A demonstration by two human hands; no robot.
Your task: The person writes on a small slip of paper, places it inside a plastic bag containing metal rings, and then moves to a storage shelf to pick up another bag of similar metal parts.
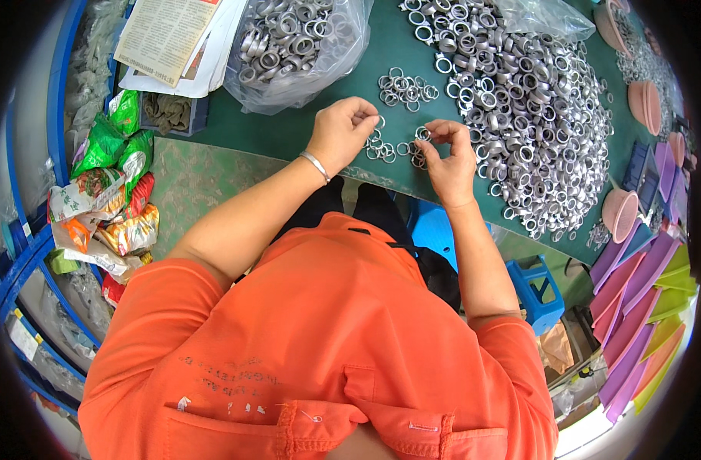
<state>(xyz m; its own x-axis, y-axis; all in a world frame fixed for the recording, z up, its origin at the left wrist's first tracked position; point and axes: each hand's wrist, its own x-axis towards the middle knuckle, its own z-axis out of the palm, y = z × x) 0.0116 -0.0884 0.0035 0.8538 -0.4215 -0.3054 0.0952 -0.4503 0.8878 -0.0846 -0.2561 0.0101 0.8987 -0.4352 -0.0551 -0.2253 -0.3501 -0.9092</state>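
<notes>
My left hand (pixel 343 134), with a silver bracelet on its wrist, is closed with thumb and forefinger around a small metal ring (pixel 380 121). A few inches to the right, my right hand (pixel 452 159) pinches another metal ring (pixel 422 133) between thumb and fingers. Several loose rings (pixel 380 147) lie on the green tabletop (pixel 289 132) between the hands, near its front edge. Beyond them sits a small cluster of thin rings (pixel 406 89). A large heap of grey metal rings (pixel 531 107) spreads out beside my right hand.
A clear plastic bag (pixel 297 54) of wider rings stands at the back left, next to papers (pixel 166 38) and a grey bin (pixel 170 113). Pink baskets (pixel 619 215) line the right side. Blue stools (pixel 536 295) stand below the table; colourful packets (pixel 105 192) hang at left.
</notes>
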